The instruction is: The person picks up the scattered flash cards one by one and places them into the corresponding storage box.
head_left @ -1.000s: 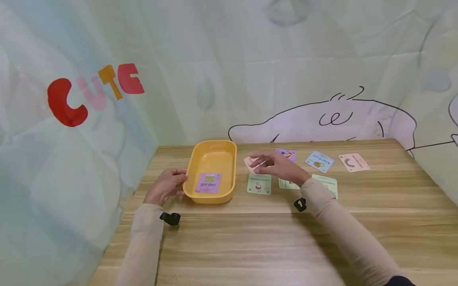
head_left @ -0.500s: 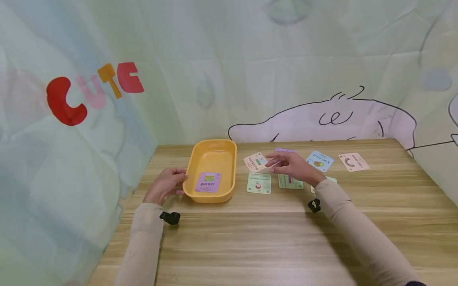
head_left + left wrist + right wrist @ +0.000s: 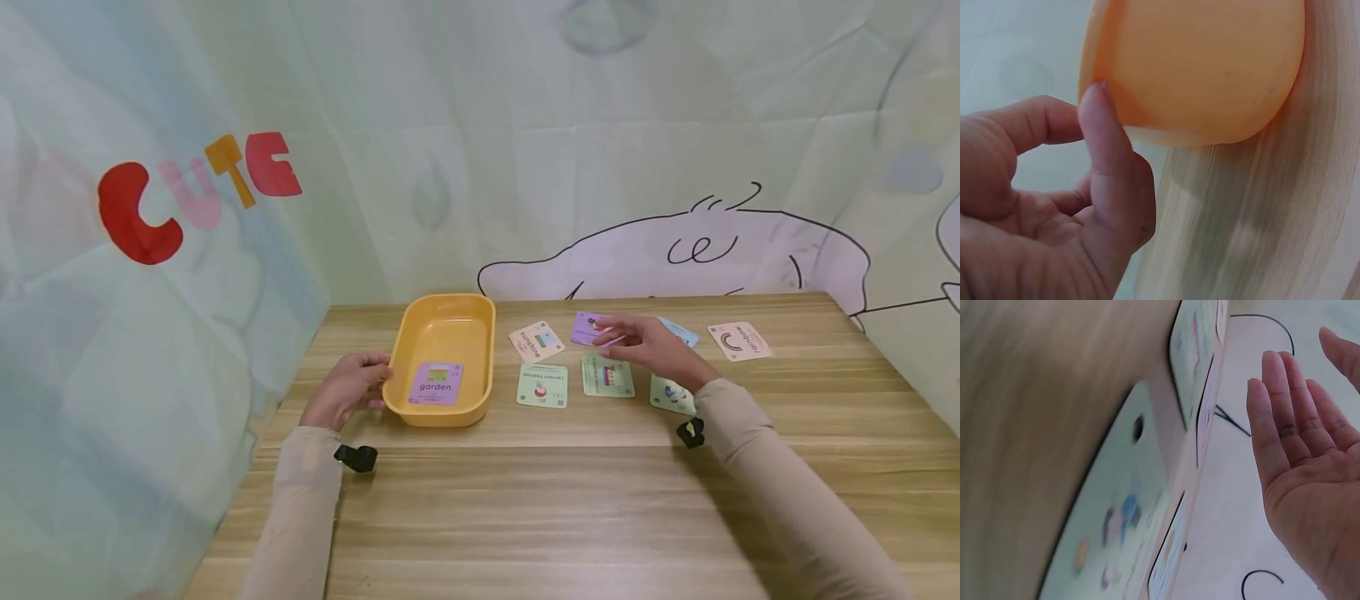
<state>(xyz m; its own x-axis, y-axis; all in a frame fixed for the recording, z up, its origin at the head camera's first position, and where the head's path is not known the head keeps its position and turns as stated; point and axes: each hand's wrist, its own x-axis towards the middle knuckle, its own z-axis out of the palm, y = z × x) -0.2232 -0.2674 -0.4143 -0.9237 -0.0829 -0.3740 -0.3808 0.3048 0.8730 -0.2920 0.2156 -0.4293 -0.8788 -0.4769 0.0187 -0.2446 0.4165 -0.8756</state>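
My left hand (image 3: 348, 389) pinches the left rim of a yellow plastic tray (image 3: 486, 358) between thumb and fingers. Close up in the left wrist view, the hand (image 3: 1079, 187) is at the corner of the tray (image 3: 1210, 69). A purple "garden" card (image 3: 436, 384) lies in the tray's near end. My right hand (image 3: 652, 346) hovers over the cards, holding nothing. It partly covers a purple card (image 3: 587, 327) and a blue card (image 3: 681, 332). Below it lie a green card (image 3: 608, 377) and another green card (image 3: 670, 395). The right wrist view shows that hand (image 3: 1310, 444) with extended fingers.
A "sunshine" card (image 3: 537, 342) and a green "Lantern Festival" card (image 3: 542, 386) lie right of the tray. Farthest right is a "rainbow" card (image 3: 739, 341). The wooden table (image 3: 525, 508) meets a printed curtain (image 3: 420, 167) at its back and left.
My right hand has moved rightward above the cards, uncovering the "sunshine" card and the green cards, and now covers part of the blue card. The left hand and tray have stayed still.
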